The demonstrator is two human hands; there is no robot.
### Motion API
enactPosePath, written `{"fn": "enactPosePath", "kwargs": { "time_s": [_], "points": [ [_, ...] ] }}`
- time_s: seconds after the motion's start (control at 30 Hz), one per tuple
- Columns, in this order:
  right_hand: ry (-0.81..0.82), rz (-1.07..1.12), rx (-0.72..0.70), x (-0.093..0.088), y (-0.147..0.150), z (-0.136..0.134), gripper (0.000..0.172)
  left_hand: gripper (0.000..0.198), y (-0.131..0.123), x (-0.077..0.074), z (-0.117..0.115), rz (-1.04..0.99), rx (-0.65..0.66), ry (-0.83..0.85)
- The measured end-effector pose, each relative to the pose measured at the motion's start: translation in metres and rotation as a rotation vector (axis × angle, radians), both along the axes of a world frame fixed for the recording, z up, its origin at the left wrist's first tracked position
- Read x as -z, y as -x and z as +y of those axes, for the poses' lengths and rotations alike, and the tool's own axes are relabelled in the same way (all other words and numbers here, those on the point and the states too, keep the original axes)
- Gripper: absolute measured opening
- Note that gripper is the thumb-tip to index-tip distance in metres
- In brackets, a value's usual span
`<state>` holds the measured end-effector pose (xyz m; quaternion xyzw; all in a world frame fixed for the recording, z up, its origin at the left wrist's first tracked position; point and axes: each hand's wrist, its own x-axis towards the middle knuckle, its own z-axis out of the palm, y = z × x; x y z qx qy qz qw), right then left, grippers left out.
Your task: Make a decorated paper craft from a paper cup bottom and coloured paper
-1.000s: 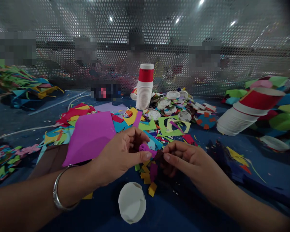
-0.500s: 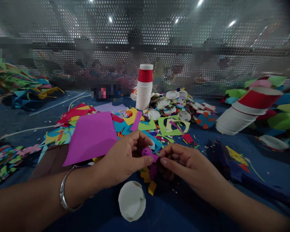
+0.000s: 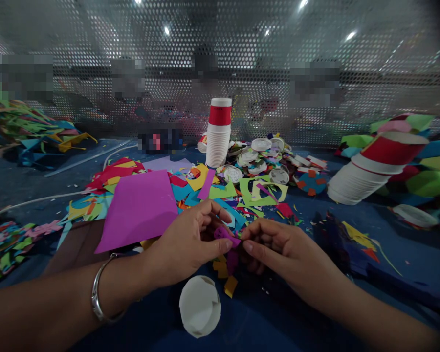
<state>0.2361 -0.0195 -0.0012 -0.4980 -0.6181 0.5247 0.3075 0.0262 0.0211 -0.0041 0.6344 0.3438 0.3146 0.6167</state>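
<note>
My left hand (image 3: 185, 242) and right hand (image 3: 278, 247) have fingers clamped on the purple paper scrap (image 3: 225, 233) mid-frame, so I'd pinch close together and work gently to avoid tearing it.

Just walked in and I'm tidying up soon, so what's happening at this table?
A person pinches a small purple paper piece between the fingertips of the left hand and the right hand, over a blue table strewn with coloured paper scraps. A white paper cup lies nearer the person. A magenta sheet lies left, and an upright stack of paper cups stands behind.
</note>
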Motion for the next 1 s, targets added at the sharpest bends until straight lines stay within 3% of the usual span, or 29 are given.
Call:
{"fn": "enactPosePath", "kwargs": {
  "time_s": [0.23,0.6,1.0],
  "points": [
    [0.007,0.001,-0.003,-0.0005,0.0005,-0.0005,0.013,0.030,-0.0009,-0.0012,-0.0013,0.015,-0.017,0.000],
    [-0.019,-0.035,0.009,-0.0038,0.0054,-0.0017,0.026,0.029,-0.0029,-0.0004,-0.0024,0.040,-0.009,-0.017],
    [-0.106,-0.095,0.009,-0.0055,0.0048,-0.0047,0.024,0.029,-0.0044,-0.0013,-0.0048,0.034,-0.039,-0.060]
  ]
}}
